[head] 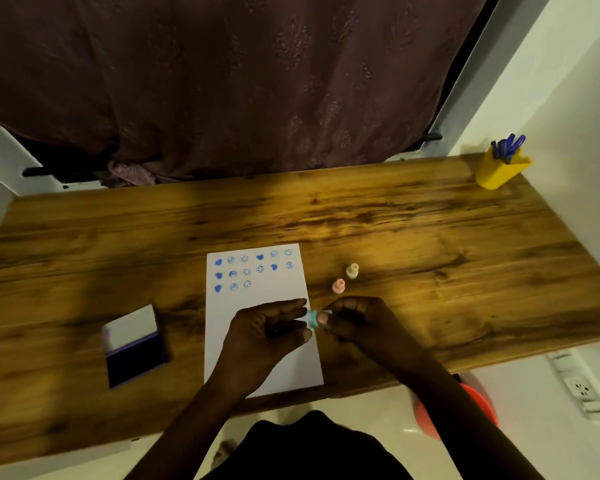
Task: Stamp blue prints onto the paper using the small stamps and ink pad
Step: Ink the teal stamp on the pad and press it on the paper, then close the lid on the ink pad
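While it lies open at the left of the wooden desk [361, 216], lid folded back and dark pad facing up, the ink pad [134, 346] is probably kept there so a stamp can be dabbed without reaching across the sheet. Next comes the paper [257, 341], set square in front of the person, with blue hearts and smiley faces filling its far end in rows and the near part bare, so new prints would likely follow the short third row. Over the paper's right edge the left hand [267, 337] has its fingers curled together, their tips pinching one side of a small teal stamp [313, 319]. From the other side the right hand [357, 322] pinches the same stamp between thumb and fingertips. Held by both hands above the desk, it seems to be getting turned or checked before inking; I cannot tell which way its face points. Just beyond, a pink stamp [338, 286] and a cream stamp [352, 270] stand upright beside the paper, parked within easy reach. Far right, a yellow pen holder [499, 169] keeps clear of the work.
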